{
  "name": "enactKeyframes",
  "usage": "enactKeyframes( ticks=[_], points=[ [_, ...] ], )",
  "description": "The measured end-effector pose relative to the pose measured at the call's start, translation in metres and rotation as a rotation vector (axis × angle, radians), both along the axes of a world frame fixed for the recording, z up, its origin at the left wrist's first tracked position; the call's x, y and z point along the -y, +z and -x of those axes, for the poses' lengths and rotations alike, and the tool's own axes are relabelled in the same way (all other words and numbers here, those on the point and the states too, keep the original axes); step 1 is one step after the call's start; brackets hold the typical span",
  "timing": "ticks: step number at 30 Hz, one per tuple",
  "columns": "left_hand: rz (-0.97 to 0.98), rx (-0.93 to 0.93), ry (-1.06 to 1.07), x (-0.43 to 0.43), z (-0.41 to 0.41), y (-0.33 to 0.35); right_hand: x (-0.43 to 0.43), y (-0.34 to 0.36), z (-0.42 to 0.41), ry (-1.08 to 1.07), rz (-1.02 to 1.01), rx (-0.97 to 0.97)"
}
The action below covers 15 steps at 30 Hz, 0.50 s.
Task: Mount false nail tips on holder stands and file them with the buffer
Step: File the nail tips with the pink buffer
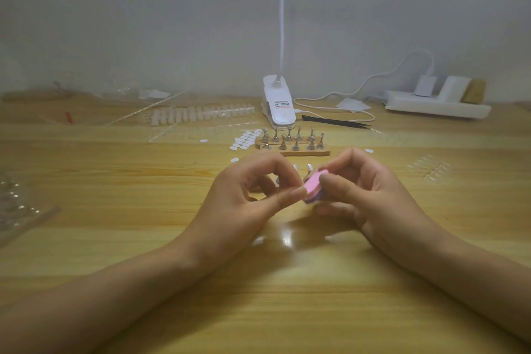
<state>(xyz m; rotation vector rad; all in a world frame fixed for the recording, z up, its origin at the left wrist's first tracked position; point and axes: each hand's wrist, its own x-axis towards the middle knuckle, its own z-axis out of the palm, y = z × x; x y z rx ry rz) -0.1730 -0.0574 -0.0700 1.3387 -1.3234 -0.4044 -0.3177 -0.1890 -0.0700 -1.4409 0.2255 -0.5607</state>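
I'm pinching something small in left hand (247, 195), fingers closed; can't tell what. Right hand (365, 195) is gripping the small pink foam buffer block (314, 184), working it against the left fingertips. Filing stage underway. Behind, metal holder stands on wooden base (293, 142) are mostly sitting bare, so plenty left.

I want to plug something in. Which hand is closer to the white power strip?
Right. The right hand is below the power strip, nearer its side; the left hand sits farther across the table.
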Motion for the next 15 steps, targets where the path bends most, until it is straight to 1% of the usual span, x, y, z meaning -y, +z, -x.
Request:
enactKeyframes(
  ticks=[2, 4, 7, 9, 11, 12, 15],
  points=[
    [-0.006, 0.005, 0.019, 0.0002, -0.0015, -0.0013, -0.0004, 0.0009, -0.0001, 0.043, 0.009, -0.02],
    [-0.011, 0.009, 0.028, 0.0008, -0.0022, -0.002, -0.002, 0.0007, -0.0004, 0.115, 0.072, -0.042],
    [-0.006, 0.014, 0.023, 0.0011, -0.0017, -0.0021, -0.0008, 0.0011, -0.0011, 0.004, 0.01, -0.024],
    [-0.001, 0.006, 0.02, 0.0009, -0.002, -0.0018, -0.0001, 0.0008, -0.001, 0.037, 0.007, -0.034],
    [0.002, 0.01, 0.02, 0.001, -0.0023, -0.0014, -0.0021, 0.0003, -0.0011, 0.113, 0.062, -0.05],
    [0.002, 0.013, 0.02, 0.001, -0.0022, -0.0011, -0.0021, -0.0001, -0.0015, 0.096, 0.064, -0.046],
    [-0.001, 0.004, 0.018, 0.0003, -0.001, -0.0007, 0.0007, 0.0003, -0.0018, 0.007, -0.027, -0.02]
  ],
)
